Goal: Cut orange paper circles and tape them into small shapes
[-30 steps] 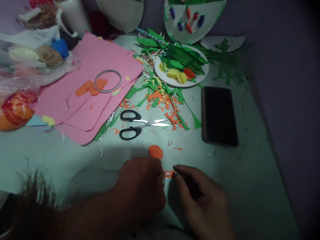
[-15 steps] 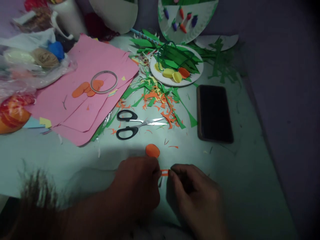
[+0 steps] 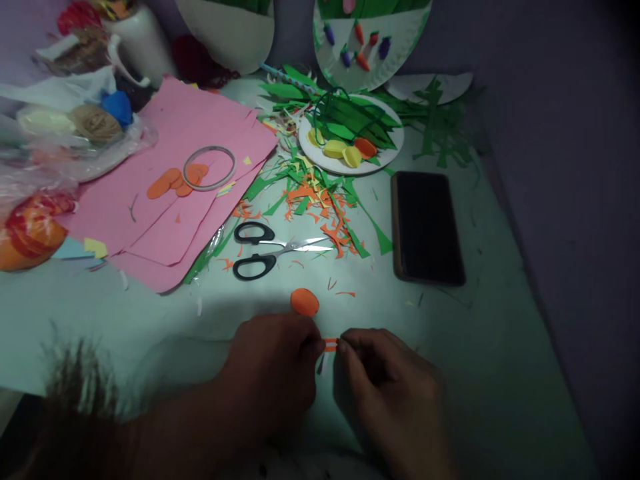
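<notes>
Between my two hands is a small orange paper piece [image 3: 331, 345], showing as two narrow orange bands with a pale gap between them. My left hand [image 3: 280, 363] pinches its left end, and the fingertips of my right hand [image 3: 387, 380] pinch the right end. Most of the piece is hidden by my fingers. Just above my left fingers lies an orange paper oval [image 3: 305, 302], flat on the table. Farther up, scissors [image 3: 280, 250] with black handles rest with their blades pointing right, slightly apart.
Green, orange and yellow paper scraps [image 3: 320, 193] are spread beyond the scissors. A dark phone [image 3: 427, 227] lies at right. A paper plate [image 3: 330, 165] holds green strips and yellow and orange ovals. Pink sheets [image 3: 165, 220] carry orange ovals and a tape ring [image 3: 209, 188]. Plastic bags [image 3: 45, 160] crowd the left.
The camera view has shifted slightly. My hands keep their pinch on the orange paper piece in nearly the same place; the visible bands between my fingers look slightly shorter.
</notes>
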A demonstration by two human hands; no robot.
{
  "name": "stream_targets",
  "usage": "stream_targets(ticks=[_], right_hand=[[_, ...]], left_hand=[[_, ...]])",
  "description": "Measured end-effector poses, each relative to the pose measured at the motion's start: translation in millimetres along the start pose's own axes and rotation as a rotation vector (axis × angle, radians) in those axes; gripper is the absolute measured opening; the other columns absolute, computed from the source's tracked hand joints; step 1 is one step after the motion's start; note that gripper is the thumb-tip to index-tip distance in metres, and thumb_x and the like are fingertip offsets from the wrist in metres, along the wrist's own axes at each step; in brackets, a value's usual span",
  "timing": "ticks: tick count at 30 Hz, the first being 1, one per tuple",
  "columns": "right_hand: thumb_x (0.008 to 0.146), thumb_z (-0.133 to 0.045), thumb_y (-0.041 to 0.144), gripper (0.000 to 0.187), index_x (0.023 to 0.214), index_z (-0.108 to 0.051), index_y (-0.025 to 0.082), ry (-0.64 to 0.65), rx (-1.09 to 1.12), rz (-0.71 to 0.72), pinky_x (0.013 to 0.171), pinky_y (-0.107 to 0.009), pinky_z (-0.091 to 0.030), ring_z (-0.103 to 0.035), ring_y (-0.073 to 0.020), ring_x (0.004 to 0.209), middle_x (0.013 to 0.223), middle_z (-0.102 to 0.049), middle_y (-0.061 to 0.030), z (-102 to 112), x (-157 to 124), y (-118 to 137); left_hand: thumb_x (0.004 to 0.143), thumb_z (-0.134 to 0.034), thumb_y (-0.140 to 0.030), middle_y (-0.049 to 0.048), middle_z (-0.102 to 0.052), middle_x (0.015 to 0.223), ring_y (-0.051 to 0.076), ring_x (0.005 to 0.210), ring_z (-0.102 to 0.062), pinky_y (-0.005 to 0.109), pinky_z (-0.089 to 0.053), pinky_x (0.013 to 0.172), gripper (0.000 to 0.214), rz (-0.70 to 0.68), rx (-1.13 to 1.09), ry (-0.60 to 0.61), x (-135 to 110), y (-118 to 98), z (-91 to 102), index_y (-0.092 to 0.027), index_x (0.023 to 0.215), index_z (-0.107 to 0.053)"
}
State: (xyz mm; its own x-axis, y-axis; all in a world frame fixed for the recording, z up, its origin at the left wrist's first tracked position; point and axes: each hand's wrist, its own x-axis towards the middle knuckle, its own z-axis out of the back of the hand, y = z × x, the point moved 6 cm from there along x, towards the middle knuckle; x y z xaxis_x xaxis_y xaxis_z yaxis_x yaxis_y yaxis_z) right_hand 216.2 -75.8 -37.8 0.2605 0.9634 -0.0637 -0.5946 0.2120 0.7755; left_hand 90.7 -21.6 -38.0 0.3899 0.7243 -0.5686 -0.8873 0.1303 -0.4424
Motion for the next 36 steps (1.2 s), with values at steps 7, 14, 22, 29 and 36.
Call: stream_targets(ticks=[7,14,22,29,36], right_hand=[[0.078,-0.054,0.021,0.009,0.075,-0.062,0.022,0.002,0.010,-0.023,0.052,-0.025,-0.046,-0.059,-0.0138,0.055,0.066,-0.064,0.0008,-0.5,-0.1,-1.2],[0.078,-0.055,0.020,0.009,0.073,-0.062,0.021,0.006,0.017,-0.013,0.051,-0.024,-0.046,-0.059,-0.0130,0.054,0.065,-0.064,0.0012,-1.0,0.3,-2.3],[0.081,-0.052,0.023,0.012,0.075,-0.062,0.019,0.018,0.005,0.063,0.051,-0.025,-0.047,-0.060,-0.0143,0.056,0.065,-0.063,-0.0014,0.5,1.0,3.9],[0.079,-0.056,0.025,0.010,0.076,-0.061,0.018,-0.022,-0.089,0.085,0.047,-0.027,-0.046,-0.061,-0.0163,0.053,0.064,-0.063,-0.0026,-0.6,0.3,4.3],[0.075,-0.057,0.023,0.006,0.071,-0.061,0.019,-0.017,-0.090,0.016,0.046,-0.027,-0.045,-0.058,-0.0152,0.048,0.061,-0.063,-0.0006,-3.1,3.5,-0.1]], left_hand=[[0.075,-0.042,-0.023,-0.0009,-0.056,0.055,0.013,0.052,-0.049,0.026,-0.024,0.051,0.023,0.016,0.009,-0.026,-0.7,-0.6,0.5,-0.019,0.058,-0.057],[0.073,-0.043,-0.026,-0.0001,-0.058,0.056,0.013,0.052,-0.049,0.026,-0.025,0.051,0.022,0.042,0.004,-0.085,-4.7,2.7,-3.2,-0.019,0.057,-0.056],[0.074,-0.043,-0.027,0.0002,-0.060,0.057,0.014,0.053,-0.050,0.026,-0.024,0.051,0.022,0.037,0.019,-0.087,-1.6,1.2,-3.7,-0.019,0.057,-0.055],[0.076,-0.043,-0.030,0.0020,-0.060,0.057,0.015,0.051,-0.049,0.027,-0.023,0.050,0.026,0.041,0.034,-0.059,-2.1,1.8,-3.8,-0.019,0.056,-0.055],[0.077,-0.042,-0.035,0.0034,-0.059,0.055,0.017,0.050,-0.050,0.027,-0.021,0.049,0.029,0.028,0.123,-0.031,0.0,-1.2,-3.6,-0.020,0.057,-0.057]])
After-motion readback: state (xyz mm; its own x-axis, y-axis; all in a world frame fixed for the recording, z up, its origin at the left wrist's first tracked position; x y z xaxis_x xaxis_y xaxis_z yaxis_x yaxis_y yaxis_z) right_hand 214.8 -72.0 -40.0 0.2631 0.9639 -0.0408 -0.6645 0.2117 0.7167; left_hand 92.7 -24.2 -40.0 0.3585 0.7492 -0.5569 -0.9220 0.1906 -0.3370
